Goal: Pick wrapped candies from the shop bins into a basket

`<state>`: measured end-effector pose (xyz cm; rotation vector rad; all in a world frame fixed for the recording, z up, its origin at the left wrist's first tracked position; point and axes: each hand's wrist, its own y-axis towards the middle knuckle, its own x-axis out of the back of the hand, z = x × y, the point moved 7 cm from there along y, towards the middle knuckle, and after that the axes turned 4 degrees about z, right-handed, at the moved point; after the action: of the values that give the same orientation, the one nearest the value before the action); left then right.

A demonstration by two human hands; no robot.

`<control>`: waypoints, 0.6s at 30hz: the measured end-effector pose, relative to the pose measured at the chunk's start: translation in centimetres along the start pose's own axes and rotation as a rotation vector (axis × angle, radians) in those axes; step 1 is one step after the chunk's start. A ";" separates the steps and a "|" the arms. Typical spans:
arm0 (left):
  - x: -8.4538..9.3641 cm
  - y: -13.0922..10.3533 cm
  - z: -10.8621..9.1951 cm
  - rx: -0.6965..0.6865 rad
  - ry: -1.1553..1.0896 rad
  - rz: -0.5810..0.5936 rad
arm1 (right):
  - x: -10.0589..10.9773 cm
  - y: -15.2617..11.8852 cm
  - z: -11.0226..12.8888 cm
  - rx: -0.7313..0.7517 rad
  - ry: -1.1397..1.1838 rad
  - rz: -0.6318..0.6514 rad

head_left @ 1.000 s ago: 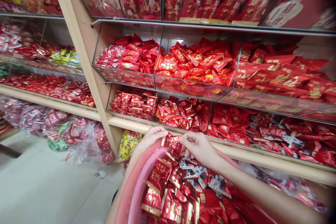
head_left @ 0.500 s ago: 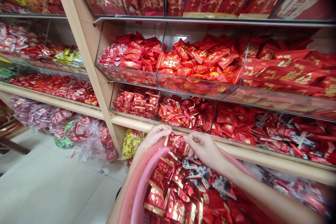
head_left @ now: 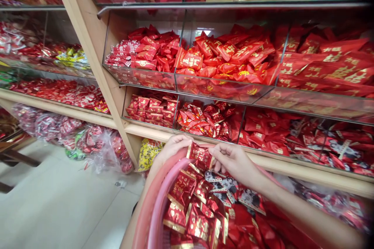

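A small red packet with gold print is held over the far edge of a pink basket. Its left end is pinched by my left hand, whose arm runs along the outside of the basket's rim. At the packet's right end, my right hand grips with thumb and fingers. Inside the basket lie shiny red-and-gold packets, black-and-white patterned packets and larger red packets.
Ahead, wooden shelves with clear-fronted bins hold red packets. Beneath the lowest shelf are a yellow bag and clear bags of sweets on the tiled floor. A dark wooden leg stands far left.
The view has shifted slightly, so the upper shelves sit higher in it. Both hands still hold the small packet, which now shows slightly further right and tilted.
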<state>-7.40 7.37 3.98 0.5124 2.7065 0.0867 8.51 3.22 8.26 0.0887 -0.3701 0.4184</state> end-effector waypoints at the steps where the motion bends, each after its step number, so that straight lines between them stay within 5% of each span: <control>1: -0.1 -0.1 0.0 0.023 0.007 -0.005 | 0.2 -0.3 0.2 0.004 0.000 0.000; 8: -0.4 0.3 -0.3 -0.021 0.075 0.064 | 1.6 -3.5 1.2 -0.016 -0.091 0.063; 18: 0.1 0.7 0.6 -0.024 -0.024 0.068 | 3.1 -5.7 -1.1 -0.104 -0.055 0.109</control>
<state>-7.02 8.05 3.47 0.5942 2.6614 0.1297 13.84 -0.67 8.32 -0.0214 -0.4517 0.5047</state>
